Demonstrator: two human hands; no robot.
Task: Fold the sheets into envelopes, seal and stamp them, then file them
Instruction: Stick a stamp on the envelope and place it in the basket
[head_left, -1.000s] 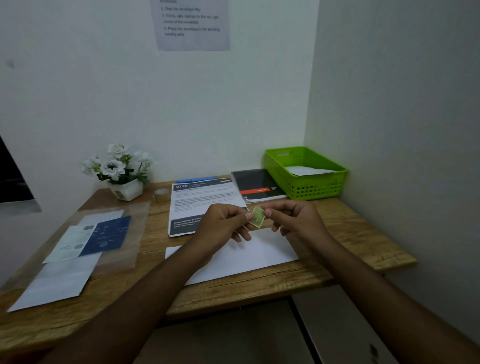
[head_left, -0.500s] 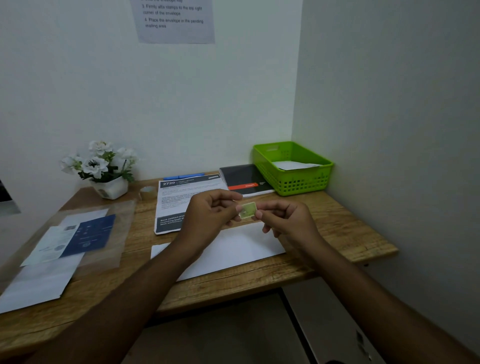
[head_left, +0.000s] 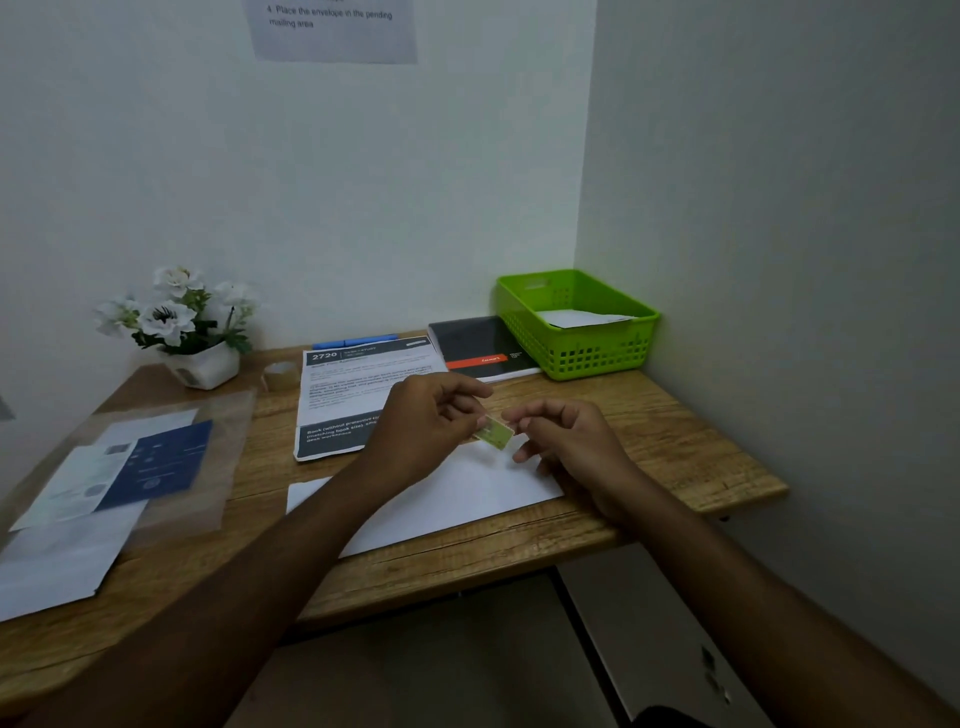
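A small green stamp (head_left: 496, 433) hangs just above the far edge of a white envelope (head_left: 457, 499) that lies on the wooden desk (head_left: 649, 436). My left hand (head_left: 426, 426) pinches the stamp's left end between thumb and fingertips. My right hand (head_left: 566, 441) pinches its right end, the other fingers loosely curled. A green basket (head_left: 597, 353) at the back right corner holds a white envelope (head_left: 582, 318).
A printed sheet (head_left: 358, 384), a black booklet (head_left: 478, 348) and a blue pen (head_left: 353, 342) lie behind my hands. A tape roll (head_left: 279, 375) and a white flower pot (head_left: 202, 364) stand at the back left. A clear sleeve with a blue card (head_left: 156, 462) and white paper (head_left: 57, 561) lie left.
Both hands have lowered the stamp slightly toward the envelope, and the stamp has tilted flatter. The camera has shifted, so the desk sits a little differently in view.
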